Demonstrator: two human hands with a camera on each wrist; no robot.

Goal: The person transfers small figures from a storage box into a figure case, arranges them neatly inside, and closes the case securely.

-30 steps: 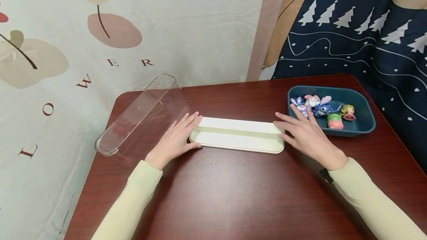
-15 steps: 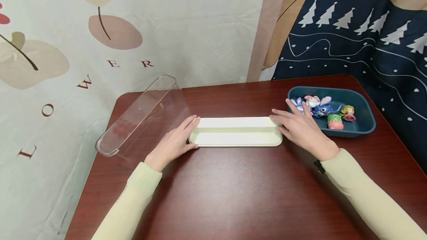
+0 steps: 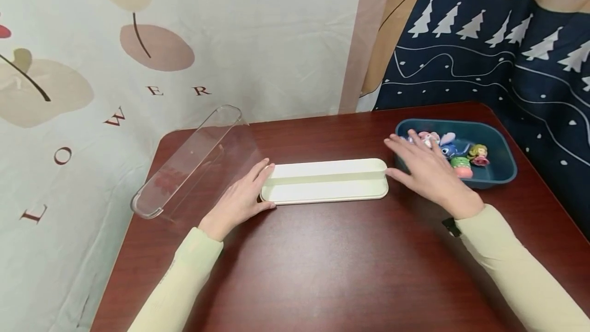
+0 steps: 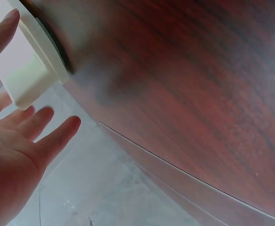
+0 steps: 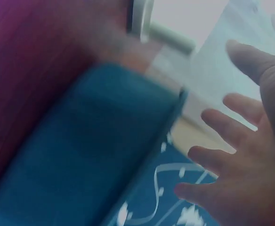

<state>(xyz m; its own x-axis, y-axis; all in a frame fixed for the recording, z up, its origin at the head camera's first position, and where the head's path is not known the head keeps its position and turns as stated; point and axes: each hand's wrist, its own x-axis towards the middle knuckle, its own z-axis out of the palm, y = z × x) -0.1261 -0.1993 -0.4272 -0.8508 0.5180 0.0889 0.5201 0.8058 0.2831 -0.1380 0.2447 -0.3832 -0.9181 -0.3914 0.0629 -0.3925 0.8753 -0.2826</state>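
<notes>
While the bin point(image 3: 500, 163) stretches rightward from the right hand point(image 3: 429, 172), whose spread fingers hold nothing, the tray point(image 3: 322, 191) lies between both hands, its left end held by the left hand's point(image 3: 236, 201) thumb and fingers; toys point(image 3: 461, 166) show around the right fingers.

Red-brown, wood-grained tabletop point(image 3: 322, 291) is spanning the foreground, soft light glinting off its middle. Behind it, beyond where I'm standing, a creased pale sheet point(image 3: 276, 40) is hanging, bearing leaf shapes point(image 3: 156, 47) and L-O-W-E-R lettering. A pinkish stripe point(image 3: 365, 29) is running downward. Rightward, navy fabric point(image 3: 465, 58) is showing white trees point(image 3: 473, 25).
</notes>
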